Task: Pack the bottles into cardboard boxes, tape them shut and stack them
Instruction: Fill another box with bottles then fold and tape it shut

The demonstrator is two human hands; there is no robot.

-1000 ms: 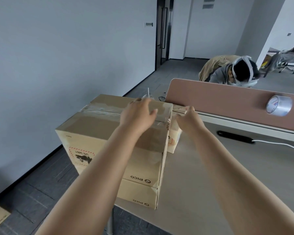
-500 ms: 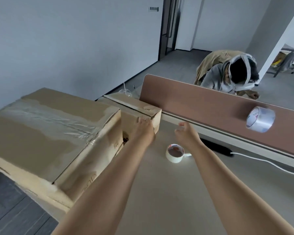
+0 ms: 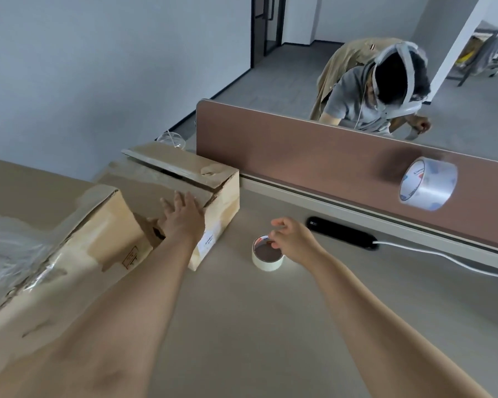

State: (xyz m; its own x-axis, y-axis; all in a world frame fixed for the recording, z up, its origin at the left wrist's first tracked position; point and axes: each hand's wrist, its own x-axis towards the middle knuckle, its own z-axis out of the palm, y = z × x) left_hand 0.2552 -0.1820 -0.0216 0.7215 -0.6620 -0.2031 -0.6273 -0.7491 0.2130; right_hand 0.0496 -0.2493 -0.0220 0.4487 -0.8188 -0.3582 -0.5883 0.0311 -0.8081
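I see a large taped cardboard box [image 3: 55, 254] at the left of the desk [image 3: 242, 326], with a smaller box [image 3: 184, 179] just beyond it. My left hand [image 3: 181, 216] lies spread on the smaller box. My right hand [image 3: 293, 239], loosely curled, touches the rim of a tape roll [image 3: 268, 255] on the desk; I cannot tell if it grips.

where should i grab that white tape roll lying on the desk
Pinch its ring wall: the tape roll lies flat, hole up, so the rim is exposed from above. Come down on the right-hand side, probably thumb in the core and fingers outside; the right hand is at that rim.
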